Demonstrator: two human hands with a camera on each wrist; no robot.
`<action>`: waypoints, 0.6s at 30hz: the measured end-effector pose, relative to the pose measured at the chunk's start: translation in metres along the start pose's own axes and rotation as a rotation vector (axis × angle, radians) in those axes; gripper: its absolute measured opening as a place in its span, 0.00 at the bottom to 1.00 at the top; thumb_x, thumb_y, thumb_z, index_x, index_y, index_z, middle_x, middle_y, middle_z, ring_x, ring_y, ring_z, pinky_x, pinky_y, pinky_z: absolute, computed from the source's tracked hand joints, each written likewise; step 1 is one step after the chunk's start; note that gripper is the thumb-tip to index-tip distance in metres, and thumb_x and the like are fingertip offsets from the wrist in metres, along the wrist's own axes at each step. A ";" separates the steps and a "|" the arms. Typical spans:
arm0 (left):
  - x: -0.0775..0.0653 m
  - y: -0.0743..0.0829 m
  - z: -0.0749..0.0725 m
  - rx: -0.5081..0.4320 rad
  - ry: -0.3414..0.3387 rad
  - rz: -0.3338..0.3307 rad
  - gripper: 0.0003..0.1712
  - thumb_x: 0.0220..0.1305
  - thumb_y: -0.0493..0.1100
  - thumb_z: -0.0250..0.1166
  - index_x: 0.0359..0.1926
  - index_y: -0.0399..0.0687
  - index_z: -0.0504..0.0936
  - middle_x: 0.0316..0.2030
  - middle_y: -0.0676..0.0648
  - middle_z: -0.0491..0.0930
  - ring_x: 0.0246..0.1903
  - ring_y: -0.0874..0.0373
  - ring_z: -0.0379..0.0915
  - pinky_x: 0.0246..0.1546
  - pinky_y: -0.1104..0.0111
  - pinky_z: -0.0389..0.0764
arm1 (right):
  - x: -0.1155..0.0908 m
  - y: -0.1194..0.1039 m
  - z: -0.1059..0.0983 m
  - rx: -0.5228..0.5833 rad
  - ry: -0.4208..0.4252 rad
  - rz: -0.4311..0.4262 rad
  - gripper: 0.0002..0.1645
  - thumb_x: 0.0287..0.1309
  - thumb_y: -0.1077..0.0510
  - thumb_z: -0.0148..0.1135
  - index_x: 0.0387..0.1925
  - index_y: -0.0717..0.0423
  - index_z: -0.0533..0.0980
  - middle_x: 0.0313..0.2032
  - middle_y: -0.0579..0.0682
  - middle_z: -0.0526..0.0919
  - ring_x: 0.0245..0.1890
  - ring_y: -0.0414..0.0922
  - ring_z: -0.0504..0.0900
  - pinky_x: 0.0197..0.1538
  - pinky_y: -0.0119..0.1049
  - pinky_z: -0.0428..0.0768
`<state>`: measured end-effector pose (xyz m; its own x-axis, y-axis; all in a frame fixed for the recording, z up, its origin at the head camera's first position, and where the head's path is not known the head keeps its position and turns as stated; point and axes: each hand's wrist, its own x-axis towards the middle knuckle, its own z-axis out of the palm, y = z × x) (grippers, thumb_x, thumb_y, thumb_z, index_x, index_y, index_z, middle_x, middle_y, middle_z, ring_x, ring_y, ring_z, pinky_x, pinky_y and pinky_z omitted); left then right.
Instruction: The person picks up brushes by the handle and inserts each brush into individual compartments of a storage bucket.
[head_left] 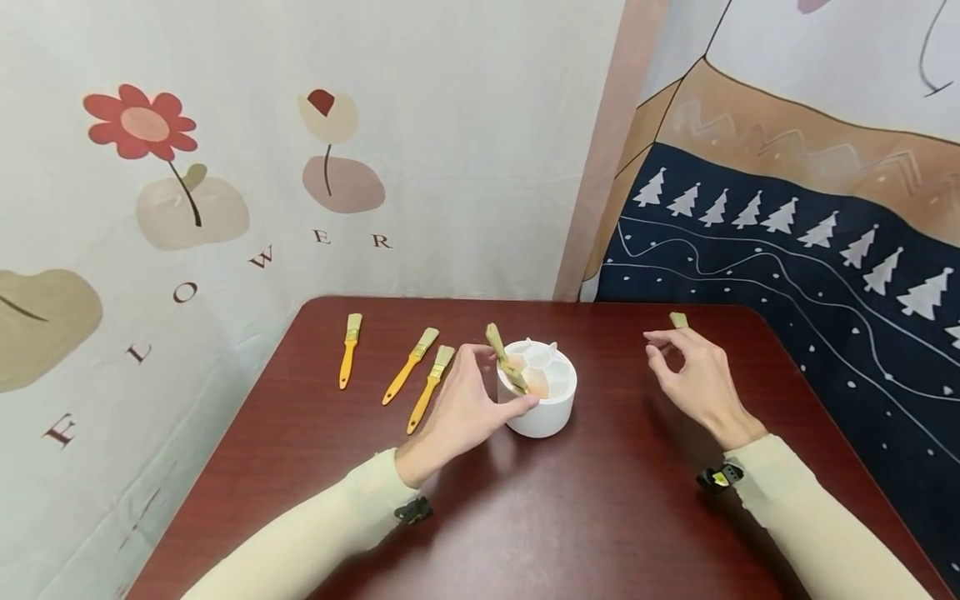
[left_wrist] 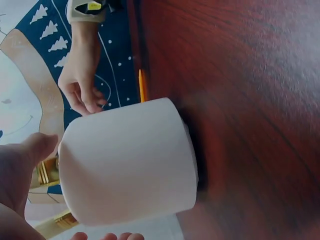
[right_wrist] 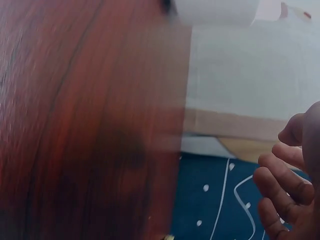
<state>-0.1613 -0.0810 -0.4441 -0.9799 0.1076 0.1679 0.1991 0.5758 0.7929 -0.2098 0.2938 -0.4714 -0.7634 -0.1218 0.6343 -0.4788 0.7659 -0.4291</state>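
A round white brush-washing cup, divided into compartments inside, stands on the table. My left hand holds it from the left, thumb at the near rim and fingers round the far side. Two brushes stick up from the cup, their pale bristles beside my fingers; gold ferrules show past its wall in the left wrist view. My right hand hovers over the right side of the table, fingers loosely bent and holding nothing. Just beyond it lies another brush, mostly hidden by that hand.
Left of the cup, three flat brushes with yellow handles lie on the table: one far left, one in the middle and one close to my left hand. Printed cloths hang behind the dark red table.
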 end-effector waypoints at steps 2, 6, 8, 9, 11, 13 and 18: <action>0.000 0.001 0.002 0.010 0.000 -0.020 0.55 0.58 0.66 0.89 0.73 0.45 0.71 0.62 0.43 0.80 0.50 0.52 0.80 0.54 0.60 0.81 | -0.001 0.006 0.000 -0.011 -0.004 0.028 0.16 0.73 0.65 0.75 0.59 0.56 0.92 0.44 0.54 0.93 0.40 0.48 0.87 0.44 0.25 0.73; 0.000 0.002 0.004 0.019 -0.006 -0.042 0.56 0.58 0.67 0.88 0.73 0.44 0.70 0.63 0.43 0.79 0.47 0.53 0.78 0.52 0.60 0.80 | -0.001 0.016 -0.002 -0.030 -0.016 0.100 0.15 0.76 0.62 0.73 0.60 0.57 0.91 0.46 0.58 0.93 0.43 0.53 0.89 0.47 0.25 0.72; 0.000 0.002 0.004 0.014 -0.012 -0.044 0.56 0.58 0.66 0.88 0.74 0.44 0.70 0.65 0.43 0.79 0.50 0.50 0.81 0.54 0.59 0.81 | -0.001 0.021 -0.002 -0.044 -0.021 0.130 0.15 0.77 0.61 0.72 0.60 0.57 0.91 0.48 0.59 0.92 0.44 0.55 0.90 0.48 0.26 0.73; 0.001 0.002 0.004 0.010 -0.014 -0.043 0.56 0.58 0.66 0.88 0.74 0.45 0.70 0.65 0.43 0.79 0.52 0.48 0.82 0.54 0.59 0.82 | 0.000 0.024 -0.003 -0.052 -0.023 0.142 0.15 0.78 0.60 0.71 0.60 0.57 0.91 0.48 0.59 0.92 0.45 0.56 0.90 0.49 0.27 0.74; 0.001 0.001 0.004 0.002 -0.020 -0.041 0.55 0.59 0.66 0.88 0.74 0.45 0.70 0.66 0.43 0.80 0.56 0.44 0.84 0.56 0.57 0.83 | 0.000 0.031 -0.003 -0.068 -0.023 0.160 0.15 0.78 0.60 0.70 0.59 0.58 0.91 0.49 0.60 0.92 0.46 0.58 0.91 0.49 0.29 0.75; 0.002 0.000 0.003 -0.005 -0.027 -0.037 0.54 0.59 0.66 0.88 0.73 0.45 0.70 0.66 0.43 0.80 0.59 0.42 0.85 0.58 0.56 0.84 | 0.001 0.037 -0.004 -0.086 -0.025 0.173 0.15 0.78 0.60 0.70 0.59 0.59 0.91 0.49 0.61 0.92 0.46 0.59 0.92 0.49 0.30 0.77; 0.003 -0.002 0.001 0.004 -0.048 -0.023 0.52 0.60 0.65 0.87 0.72 0.45 0.71 0.66 0.42 0.82 0.62 0.43 0.85 0.61 0.53 0.86 | 0.002 0.052 -0.006 -0.117 -0.053 0.219 0.16 0.78 0.59 0.68 0.58 0.62 0.91 0.50 0.63 0.91 0.45 0.61 0.91 0.45 0.36 0.79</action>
<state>-0.1652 -0.0808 -0.4464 -0.9837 0.1325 0.1211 0.1762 0.5821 0.7938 -0.2330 0.3372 -0.4884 -0.8667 0.0246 0.4982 -0.2483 0.8450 -0.4736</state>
